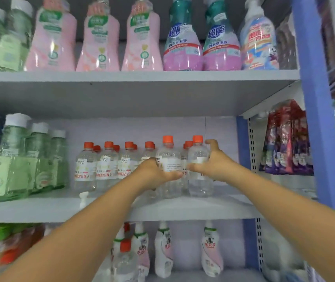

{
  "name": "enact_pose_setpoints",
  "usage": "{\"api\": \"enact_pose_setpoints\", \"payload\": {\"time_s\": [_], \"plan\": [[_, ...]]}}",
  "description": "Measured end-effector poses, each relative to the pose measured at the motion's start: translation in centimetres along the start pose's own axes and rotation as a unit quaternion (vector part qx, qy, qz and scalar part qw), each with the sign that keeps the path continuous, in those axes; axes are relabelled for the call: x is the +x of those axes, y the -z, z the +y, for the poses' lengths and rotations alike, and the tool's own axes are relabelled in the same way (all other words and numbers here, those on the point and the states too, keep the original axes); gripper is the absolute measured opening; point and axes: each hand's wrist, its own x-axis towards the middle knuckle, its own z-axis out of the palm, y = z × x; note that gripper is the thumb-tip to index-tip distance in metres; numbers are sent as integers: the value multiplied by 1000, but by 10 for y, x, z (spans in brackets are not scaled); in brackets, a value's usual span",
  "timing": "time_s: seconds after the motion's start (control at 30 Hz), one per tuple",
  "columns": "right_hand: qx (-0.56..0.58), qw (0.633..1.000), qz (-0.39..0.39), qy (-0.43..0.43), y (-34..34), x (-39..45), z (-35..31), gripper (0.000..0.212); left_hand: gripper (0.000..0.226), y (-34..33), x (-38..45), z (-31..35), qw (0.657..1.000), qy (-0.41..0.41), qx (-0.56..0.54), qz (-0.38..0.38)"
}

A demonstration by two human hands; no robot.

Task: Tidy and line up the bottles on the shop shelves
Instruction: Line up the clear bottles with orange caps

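Both hands are up at the middle shelf (182, 208), each on 1 clear bottle with an orange cap. The left hand (154, 171) grips the left front bottle (168, 159) around its labelled waist, thumb lying across the front and fingers (152, 160) curled round its left side. The right hand (213, 163) wraps the right front bottle (199, 159) from its right side — thumb at the front, curled fingertips showing above its shoulder.

These 2 bottles stand forward of the rest, close to the shelf's front edge, while the row of matching bottles (107, 165) to their left sits further back. Holding each low on the body likely gives the control to slide or turn it without tipping; the labels seem to face different ways, so squaring them up looks like the step in hand.

A small white pump head (83, 198) lies loose on the shelf near the row — a stray. Green bottles (20, 159) fill the left end.
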Motion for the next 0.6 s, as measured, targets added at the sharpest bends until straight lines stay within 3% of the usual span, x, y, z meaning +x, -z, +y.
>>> {"api": "enact_pose_setpoints", "payload": {"time_s": [0.17, 0.3, 0.4, 0.47, 0.53, 0.6], "plan": [[-82, 996, -44, -16, -3, 22, -4, 91, 67, -4, 24, 5, 995, 43, 77, -48], [-112, 993, -26, -28, -16, 33, -3, 105, 75, -16, 30, 2, 994, 56, 89, -20], [-117, 993, -17, -25, -21, 39, 2, 110, 113, -18, 32, -4, 995, 51, 86, -22], [-72, 996, -53, -21, -13, 44, 3, 98, 101, -18, 31, -10, 996, 44, 66, -28], [31, 997, -62, -21, 3, 51, 3, 74, 71, -16, 31, -15, 998, 42, 31, -34], [118, 992, -48, -23, 12, 53, 9, 47, 58, -15, 29, -16, 998, 45, 2, -39]]}}
